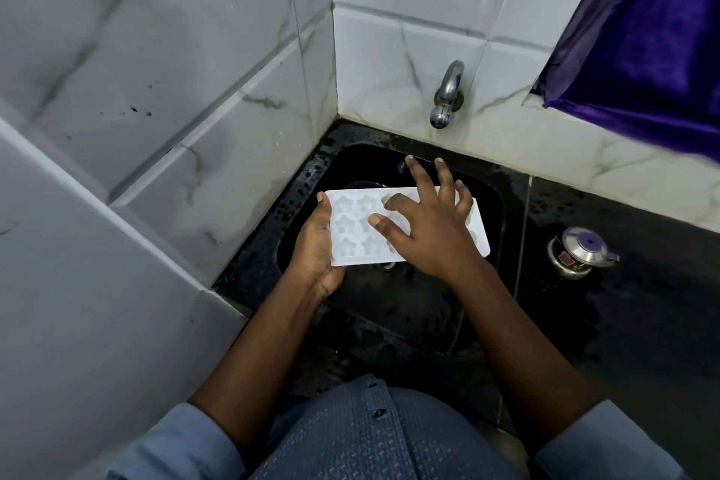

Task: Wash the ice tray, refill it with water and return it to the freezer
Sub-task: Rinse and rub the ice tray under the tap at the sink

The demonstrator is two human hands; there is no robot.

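- Over the sink [389, 308], I hold the tray [348, 228] level and face up, with the star moulds toward me, so anything that runs off falls into the basin and not onto the counter [631, 308].
- My left hand [315, 251] grips the tray's left short end, palm under it and thumb on the top rim. I judge this to be the carrying grip, which leaves the other hand free to work.
- My right hand [432, 234] lies spread wide on the tray's right half and clasps nothing. Its fingers [422, 179] are straight and splayed past the far edge, and the thumb rests among the moulds. That looks to me like a rubbing hold for the wash step.
- The tap [448, 97] stands on the wall just behind the sink, and the tray sits below and a little in front of it. I see no stream under the spout, though the rim and counter are dotted with drops.
- I cannot tell whether the moulds hold water.
- By my reckoning the task is early: washing is in hand, while the refill and the freezer are to come.
- A steel pot [580, 251] sits on the counter to the right, well apart from the tray.
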